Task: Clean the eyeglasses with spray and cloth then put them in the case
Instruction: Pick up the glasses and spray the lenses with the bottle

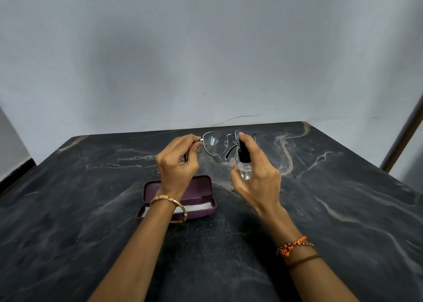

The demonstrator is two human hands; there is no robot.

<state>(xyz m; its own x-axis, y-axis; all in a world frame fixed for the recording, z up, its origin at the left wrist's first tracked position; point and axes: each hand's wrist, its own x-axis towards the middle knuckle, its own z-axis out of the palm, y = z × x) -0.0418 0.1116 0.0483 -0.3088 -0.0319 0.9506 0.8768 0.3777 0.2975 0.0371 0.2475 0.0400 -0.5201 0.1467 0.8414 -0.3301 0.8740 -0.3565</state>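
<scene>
1. Thin silver eyeglasses (216,142) up in the air over the dark stone table (343,198), pinched at one side by the left hand (176,164).
2. Small clear spray bottle (244,164) with a black top, wrapped tight in the right hand (257,178), one finger on top, just beside the far lens.
3. Looks like the spray step, near the start of the job.
4. Next, probably: press the top, wet both lenses, then reach for the cloth.
5. White cloth (196,206) down in the open purple case (201,201), under the left wrist.
6. Both arms stretched forward, hands close together, not touching.
7. Gentle hold needed on such a thin frame.
</scene>
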